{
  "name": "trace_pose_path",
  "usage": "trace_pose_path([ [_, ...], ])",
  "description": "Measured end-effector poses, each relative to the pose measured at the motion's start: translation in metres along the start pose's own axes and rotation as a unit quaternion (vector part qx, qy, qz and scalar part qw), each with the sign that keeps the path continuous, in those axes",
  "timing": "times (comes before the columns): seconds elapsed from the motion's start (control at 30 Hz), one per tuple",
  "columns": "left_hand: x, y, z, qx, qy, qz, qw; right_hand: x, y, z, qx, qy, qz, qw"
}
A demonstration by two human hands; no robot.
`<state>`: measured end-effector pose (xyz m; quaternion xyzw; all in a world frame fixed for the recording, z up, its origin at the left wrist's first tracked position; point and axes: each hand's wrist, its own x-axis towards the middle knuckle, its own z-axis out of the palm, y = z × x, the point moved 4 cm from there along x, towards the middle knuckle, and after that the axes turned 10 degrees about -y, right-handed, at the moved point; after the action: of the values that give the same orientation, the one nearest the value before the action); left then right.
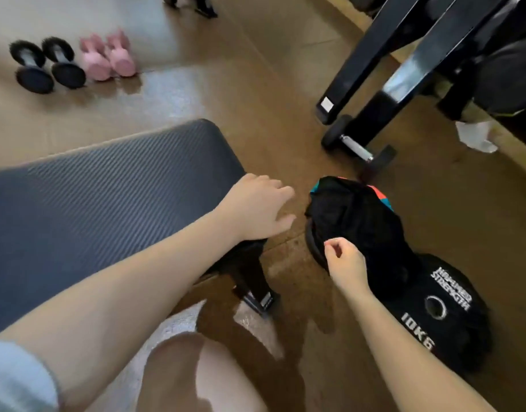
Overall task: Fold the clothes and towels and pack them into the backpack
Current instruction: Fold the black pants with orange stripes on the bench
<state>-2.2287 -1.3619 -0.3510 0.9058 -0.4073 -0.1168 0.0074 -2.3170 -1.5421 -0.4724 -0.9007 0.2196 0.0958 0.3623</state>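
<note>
A crumpled black garment (357, 221) with teal and orange trim lies on the floor, draped over a black weight plate. My right hand (345, 261) hovers at the garment's near-left edge with its fingers curled, the thumb slightly apart, and I see nothing in its grip. My left hand (255, 208) reaches out past the end of the bench, fingers relaxed and spread, a short way left of the garment and not touching it.
A dark ribbed bench pad (107, 209) fills the left. A 10 kg plate (443, 307) lies right of my right arm. Black dumbbells (47, 66) and pink dumbbells (107, 58) sit far left. A black machine frame (389, 72) stands at the far right.
</note>
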Motion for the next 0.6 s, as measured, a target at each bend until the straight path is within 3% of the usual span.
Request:
trace_pose_path([
  [0.13, 0.019, 0.005, 0.019, 0.005, -0.051, -0.008, 0.999, 0.042, 0.052, 0.013, -0.05, -0.061, 0.022, 0.997],
  [0.43, 0.02, -0.004, 0.025, -0.037, 0.045, -0.013, 0.998, 0.129, 0.108, 0.049, -0.247, -0.166, 0.128, 0.946],
  [0.6, 0.021, -0.005, 0.026, -0.041, 0.048, -0.021, 0.998, 0.152, 0.151, 0.055, -0.315, -0.248, 0.19, 0.896],
])
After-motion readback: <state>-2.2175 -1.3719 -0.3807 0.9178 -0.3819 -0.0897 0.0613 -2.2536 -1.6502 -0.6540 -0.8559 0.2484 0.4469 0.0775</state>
